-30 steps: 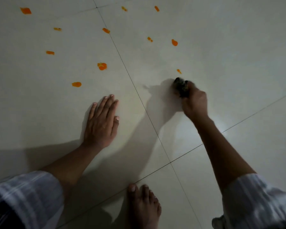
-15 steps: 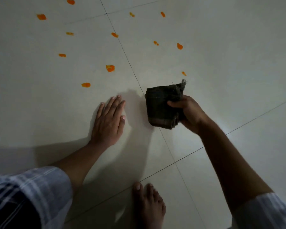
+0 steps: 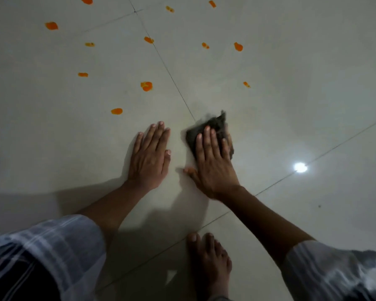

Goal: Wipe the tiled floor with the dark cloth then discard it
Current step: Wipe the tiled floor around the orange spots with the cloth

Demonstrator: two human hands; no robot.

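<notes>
Head view looked down on a pale tiled floor, its grout lines running diagonally and a bright lamp reflection glaring near the right edge. Both striped sleeves were cut off by the bottom corners, the right one smeared by motion blur, and a bare foot was cropped at the bottom edge. Much of the dark cloth was hidden beneath the fingers lying on it, and its far edge was blurred, so its weave could not be made out.

What showed of the cloth was a small, folded, charcoal-coloured pad with a frayed far corner, lying flat on the floor just right of a grout line, near the middle of the frame.

The right hand lay spread on the cloth, fingers straight and pressing it down, thumb splayed onto bare tile. The left hand rested flat on the floor just beside it, fingers together and extended, holding nothing.

Orange spots were scattered over the tiles beyond both hands, towards the far edge.
</notes>
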